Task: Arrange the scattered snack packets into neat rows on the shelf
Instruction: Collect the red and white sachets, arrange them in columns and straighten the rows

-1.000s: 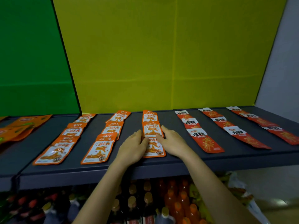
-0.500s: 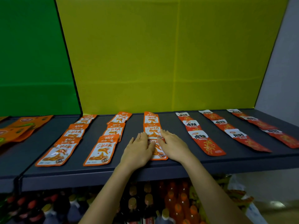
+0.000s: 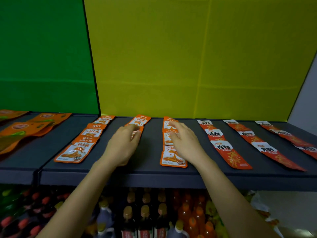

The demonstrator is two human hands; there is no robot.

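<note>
Your shelf [image 3: 149,170] carries snack packets [image 3: 75,150] in rows running front to back. Your left hand [image 3: 122,145] lies over the second row, your right hand [image 3: 186,143] over the third row's right side. More rows sit right of it. Bottles [image 3: 145,213] stand below the shelf.

Orange snack packets [image 3: 172,156] lie flat in rows (overlapping lengthwise) on the dark shelf [image 3: 149,157].
</note>
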